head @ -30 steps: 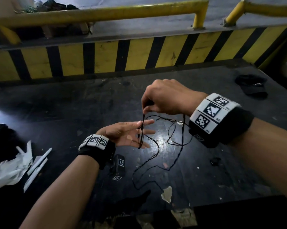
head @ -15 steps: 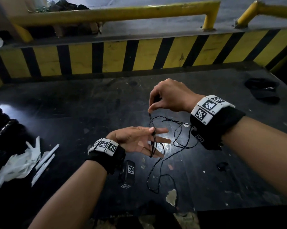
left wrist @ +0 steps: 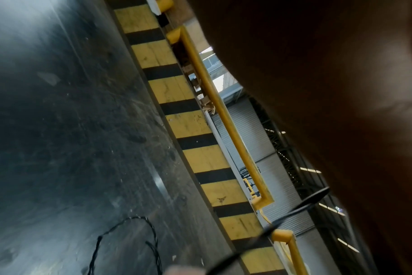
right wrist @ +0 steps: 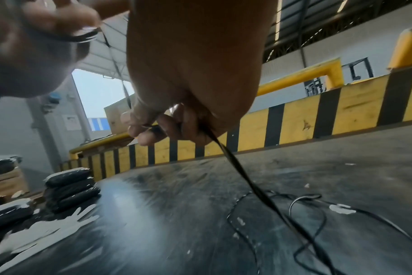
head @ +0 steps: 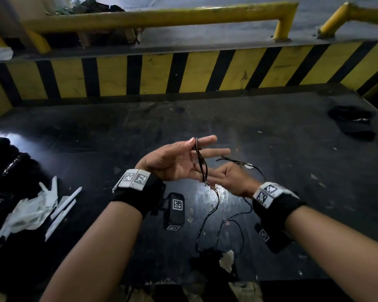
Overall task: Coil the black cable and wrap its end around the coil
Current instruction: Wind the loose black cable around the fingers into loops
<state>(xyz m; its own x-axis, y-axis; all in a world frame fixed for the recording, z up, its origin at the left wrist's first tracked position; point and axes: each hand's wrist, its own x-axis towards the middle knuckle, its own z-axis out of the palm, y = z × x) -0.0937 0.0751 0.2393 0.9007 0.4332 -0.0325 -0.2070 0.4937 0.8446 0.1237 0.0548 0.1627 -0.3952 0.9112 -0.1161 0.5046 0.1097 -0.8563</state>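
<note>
My left hand (head: pixel 175 161), palm up with fingers straight, carries black cable (head: pixel 200 159) loops; my right hand (head: pixel 231 179) grips the cable beneath.

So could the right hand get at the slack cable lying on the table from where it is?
Probably yes: the right hand already pinches the black cable, and the slack lies just below on the table, nothing between.

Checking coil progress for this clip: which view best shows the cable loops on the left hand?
The head view: the black cable loops around the left hand's straight fingers. The right wrist view shows those loops blurred at its top left; the left wrist view catches only one blurred strand.
</note>
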